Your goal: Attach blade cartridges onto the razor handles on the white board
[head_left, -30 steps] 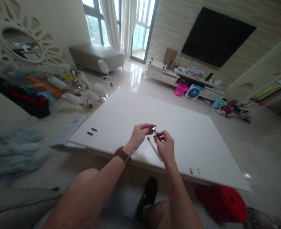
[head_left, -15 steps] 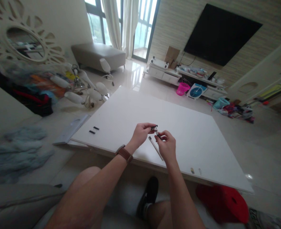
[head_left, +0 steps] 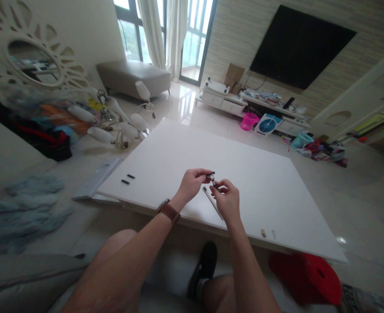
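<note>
My left hand [head_left: 192,184], with a brown watch strap on the wrist, pinches a small dark object [head_left: 210,176] above a large white board [head_left: 276,195]. My right hand [head_left: 227,200] meets it from the right, fingers pinched on a thin dark piece [head_left: 215,184] that touches the same object. What the small parts are is too small to tell. A thin white rod [head_left: 211,202] lies on the board just under my hands.
Two small black pieces [head_left: 127,178] lie near the board's left corner, and two tiny items [head_left: 266,233] near its front edge. A chandelier with white shades [head_left: 117,124] lies on the floor to the left. A red object [head_left: 309,278] sits under the board's right corner.
</note>
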`<state>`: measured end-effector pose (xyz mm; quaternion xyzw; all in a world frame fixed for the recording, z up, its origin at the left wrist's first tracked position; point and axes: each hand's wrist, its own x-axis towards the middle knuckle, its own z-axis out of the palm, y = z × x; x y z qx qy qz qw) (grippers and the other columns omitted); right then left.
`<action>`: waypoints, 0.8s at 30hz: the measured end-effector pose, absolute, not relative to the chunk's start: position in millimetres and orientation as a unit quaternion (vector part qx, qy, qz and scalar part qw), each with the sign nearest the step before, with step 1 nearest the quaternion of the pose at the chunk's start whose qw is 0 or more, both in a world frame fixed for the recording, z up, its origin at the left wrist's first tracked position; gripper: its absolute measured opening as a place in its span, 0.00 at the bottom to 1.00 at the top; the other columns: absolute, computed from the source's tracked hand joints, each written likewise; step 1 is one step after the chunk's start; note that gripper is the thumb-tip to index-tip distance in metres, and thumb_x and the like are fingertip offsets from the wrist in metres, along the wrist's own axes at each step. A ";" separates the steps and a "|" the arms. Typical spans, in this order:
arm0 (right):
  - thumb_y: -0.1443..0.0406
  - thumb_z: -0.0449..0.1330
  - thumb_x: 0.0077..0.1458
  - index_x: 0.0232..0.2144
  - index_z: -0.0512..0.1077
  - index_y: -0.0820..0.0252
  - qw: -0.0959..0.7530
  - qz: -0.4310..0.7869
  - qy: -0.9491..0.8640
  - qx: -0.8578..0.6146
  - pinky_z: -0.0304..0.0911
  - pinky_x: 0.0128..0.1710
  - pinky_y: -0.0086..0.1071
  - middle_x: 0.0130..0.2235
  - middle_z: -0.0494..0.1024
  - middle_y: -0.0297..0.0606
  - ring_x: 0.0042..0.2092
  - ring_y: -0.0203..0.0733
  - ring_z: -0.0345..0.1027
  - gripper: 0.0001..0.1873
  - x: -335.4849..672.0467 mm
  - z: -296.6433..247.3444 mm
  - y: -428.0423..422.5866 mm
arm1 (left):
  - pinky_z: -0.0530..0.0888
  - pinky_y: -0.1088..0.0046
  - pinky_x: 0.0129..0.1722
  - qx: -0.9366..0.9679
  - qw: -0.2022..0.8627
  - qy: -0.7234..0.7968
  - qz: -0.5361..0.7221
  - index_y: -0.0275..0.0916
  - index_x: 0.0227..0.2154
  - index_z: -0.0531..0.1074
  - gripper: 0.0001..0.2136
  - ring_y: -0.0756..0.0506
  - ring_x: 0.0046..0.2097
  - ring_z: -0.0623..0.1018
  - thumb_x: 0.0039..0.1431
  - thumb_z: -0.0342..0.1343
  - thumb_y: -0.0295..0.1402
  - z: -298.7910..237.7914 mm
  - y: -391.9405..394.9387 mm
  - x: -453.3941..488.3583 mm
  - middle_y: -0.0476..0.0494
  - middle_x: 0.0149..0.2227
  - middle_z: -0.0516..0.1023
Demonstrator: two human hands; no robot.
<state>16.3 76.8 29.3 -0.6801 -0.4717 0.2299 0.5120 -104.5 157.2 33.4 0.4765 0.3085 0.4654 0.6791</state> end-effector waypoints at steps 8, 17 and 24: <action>0.62 0.63 0.53 0.29 0.69 0.57 0.502 0.183 -0.498 -0.684 0.66 0.29 0.31 0.32 0.76 0.33 0.29 0.38 0.70 0.06 10.0 35.7 76.1 | 0.80 0.61 0.43 0.420 0.696 0.306 0.495 0.32 0.33 0.81 0.10 0.44 0.35 0.82 0.49 0.56 0.26 36.1 153.7 -99.0 0.40 0.34 0.83; 0.61 0.61 0.56 0.32 0.70 0.57 0.508 0.164 -0.485 -0.693 0.66 0.28 0.31 0.31 0.76 0.34 0.30 0.39 0.70 0.06 7.6 38.8 74.4 | 0.79 0.61 0.43 0.382 0.706 0.308 0.510 0.32 0.32 0.80 0.08 0.44 0.35 0.82 0.50 0.58 0.27 40.9 153.6 -100.3 0.39 0.33 0.83; 0.58 0.60 0.57 0.37 0.72 0.59 0.530 0.194 -0.461 -0.685 0.68 0.26 0.31 0.31 0.76 0.35 0.29 0.38 0.71 0.11 5.0 43.2 73.6 | 0.78 0.62 0.44 0.402 0.704 0.295 0.507 0.32 0.33 0.79 0.08 0.44 0.36 0.83 0.49 0.59 0.26 40.8 152.1 -101.3 0.40 0.33 0.82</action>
